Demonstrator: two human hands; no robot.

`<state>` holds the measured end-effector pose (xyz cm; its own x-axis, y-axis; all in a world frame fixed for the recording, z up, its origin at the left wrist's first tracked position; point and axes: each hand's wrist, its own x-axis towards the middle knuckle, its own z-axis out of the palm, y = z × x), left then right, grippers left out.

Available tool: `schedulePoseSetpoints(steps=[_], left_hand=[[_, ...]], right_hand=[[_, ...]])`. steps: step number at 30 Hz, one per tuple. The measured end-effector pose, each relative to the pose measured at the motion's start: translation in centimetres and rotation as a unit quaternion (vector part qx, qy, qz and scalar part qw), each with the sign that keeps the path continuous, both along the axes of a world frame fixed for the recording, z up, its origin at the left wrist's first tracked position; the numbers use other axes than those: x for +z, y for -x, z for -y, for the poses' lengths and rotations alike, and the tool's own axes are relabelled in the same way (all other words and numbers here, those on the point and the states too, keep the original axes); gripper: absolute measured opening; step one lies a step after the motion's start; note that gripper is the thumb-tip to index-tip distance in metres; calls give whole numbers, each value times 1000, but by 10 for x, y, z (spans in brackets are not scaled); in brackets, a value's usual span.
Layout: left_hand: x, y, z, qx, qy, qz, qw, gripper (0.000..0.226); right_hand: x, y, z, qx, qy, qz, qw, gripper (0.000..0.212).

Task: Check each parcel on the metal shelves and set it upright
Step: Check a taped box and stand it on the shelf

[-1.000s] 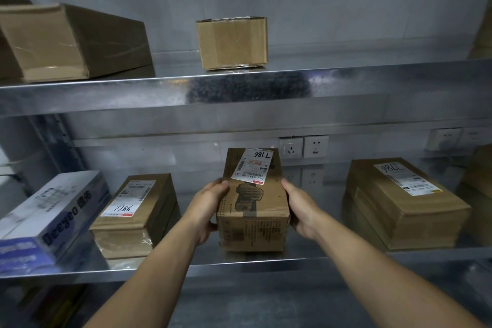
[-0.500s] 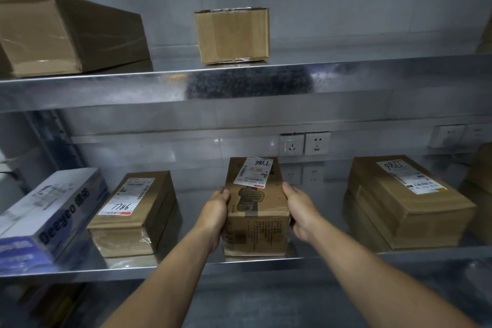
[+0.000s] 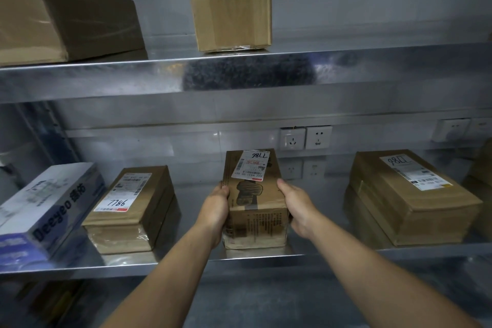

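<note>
Cardboard parcel stands near the front lip of the lower metal shelf, clamped between my left hand and right hand, fingers curled round its sides; uneven release could, I judge, topple it off.

The shelves are bare sheet metal, smooth and shiny enough to mirror dimly. The middle parcel is matt brown cardboard with a white paper label. Left of it, another cardboard parcel carries wrinkled, glossy clear tape. Farther left, a white-and-blue box looks glossy. Behind the middle parcel, the sockets are smooth white plastic.
</note>
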<state>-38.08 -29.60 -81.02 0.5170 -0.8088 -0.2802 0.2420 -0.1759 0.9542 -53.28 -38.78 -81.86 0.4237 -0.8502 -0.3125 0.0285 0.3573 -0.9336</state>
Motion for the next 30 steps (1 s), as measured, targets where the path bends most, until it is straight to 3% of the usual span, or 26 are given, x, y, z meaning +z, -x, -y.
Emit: schedulePoseSetpoints(steps=[13,30], left_hand=[[-2,-4,0,-13,-17,25,999,37],[5,0,-3,-6,-30,27,999,34]], right_hand=[[-3,-3,4,6,47,-58,997,42],[3,-2,2,18,93,-109,989,36]])
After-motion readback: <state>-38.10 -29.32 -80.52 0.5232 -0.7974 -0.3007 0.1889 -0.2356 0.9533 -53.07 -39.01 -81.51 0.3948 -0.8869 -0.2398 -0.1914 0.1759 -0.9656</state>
